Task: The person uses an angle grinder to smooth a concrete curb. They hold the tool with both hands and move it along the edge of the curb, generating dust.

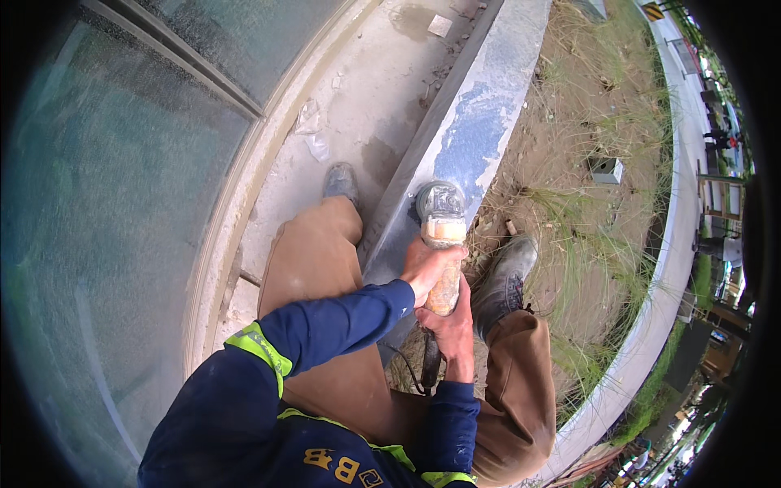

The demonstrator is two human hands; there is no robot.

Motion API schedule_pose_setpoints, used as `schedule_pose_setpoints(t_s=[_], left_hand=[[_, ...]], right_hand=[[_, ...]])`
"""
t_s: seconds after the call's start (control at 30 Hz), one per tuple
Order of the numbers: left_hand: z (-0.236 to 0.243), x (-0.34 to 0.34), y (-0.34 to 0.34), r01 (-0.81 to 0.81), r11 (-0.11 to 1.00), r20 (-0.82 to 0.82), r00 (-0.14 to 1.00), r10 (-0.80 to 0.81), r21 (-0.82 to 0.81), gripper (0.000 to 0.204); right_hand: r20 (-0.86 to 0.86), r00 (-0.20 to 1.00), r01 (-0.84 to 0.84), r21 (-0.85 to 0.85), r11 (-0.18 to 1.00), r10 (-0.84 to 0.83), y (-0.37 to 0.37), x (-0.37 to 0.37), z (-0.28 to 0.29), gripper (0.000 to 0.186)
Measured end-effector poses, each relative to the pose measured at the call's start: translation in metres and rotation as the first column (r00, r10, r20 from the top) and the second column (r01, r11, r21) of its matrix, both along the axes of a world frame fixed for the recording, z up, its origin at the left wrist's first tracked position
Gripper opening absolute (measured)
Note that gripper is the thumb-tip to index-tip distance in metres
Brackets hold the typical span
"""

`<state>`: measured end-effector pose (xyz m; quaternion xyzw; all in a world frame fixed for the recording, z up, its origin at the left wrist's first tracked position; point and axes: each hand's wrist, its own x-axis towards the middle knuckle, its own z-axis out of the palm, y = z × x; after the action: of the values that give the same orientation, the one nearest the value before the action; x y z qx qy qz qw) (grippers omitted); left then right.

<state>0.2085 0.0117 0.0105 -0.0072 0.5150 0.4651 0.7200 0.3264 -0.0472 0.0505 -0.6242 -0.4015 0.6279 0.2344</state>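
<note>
Dusty power tool (443,229), yellow shirt lettering (332,464)

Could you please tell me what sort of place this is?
It looks like an outdoor building site: dusty glass panels stand on the left, a patchy low wall runs ahead, and grassy soil lies to its right.

The worker wears a navy long-sleeved work shirt (211,419), its sleeves (350,321) ringed by fluorescent yellow-green bands (255,342) with grey reflective stripes. Yellow printing (346,469) marks the front. Brown work trousers (317,248) accompany dusty grey boots (512,259); dark laces (515,289) fasten the right.
</note>
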Motion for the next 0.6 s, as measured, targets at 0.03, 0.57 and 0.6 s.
schedule_pose_setpoints(t_s=[0.03,0.57,0.6], left_hand=[[0.002,0.003,0.000,0.005,1.000,-0.010,1.000,-0.005,-0.007,0.038],[-0.015,0.005,-0.005,-0.020,0.999,-0.284,0.959,0.011,-0.032,0.045],[-0.016,0.001,-0.007,-0.029,0.999,-0.281,0.959,0.020,-0.026,0.046]], right_hand=[[0.066,0.998,0.019,0.020,1.000,-0.020,0.000,-0.004,0.005,0.098],[0.196,0.981,-0.006,0.112,0.994,-0.016,-0.019,-0.006,-0.042,0.097],[0.203,0.979,-0.034,0.111,0.993,0.011,-0.020,-0.007,-0.042,0.097]])
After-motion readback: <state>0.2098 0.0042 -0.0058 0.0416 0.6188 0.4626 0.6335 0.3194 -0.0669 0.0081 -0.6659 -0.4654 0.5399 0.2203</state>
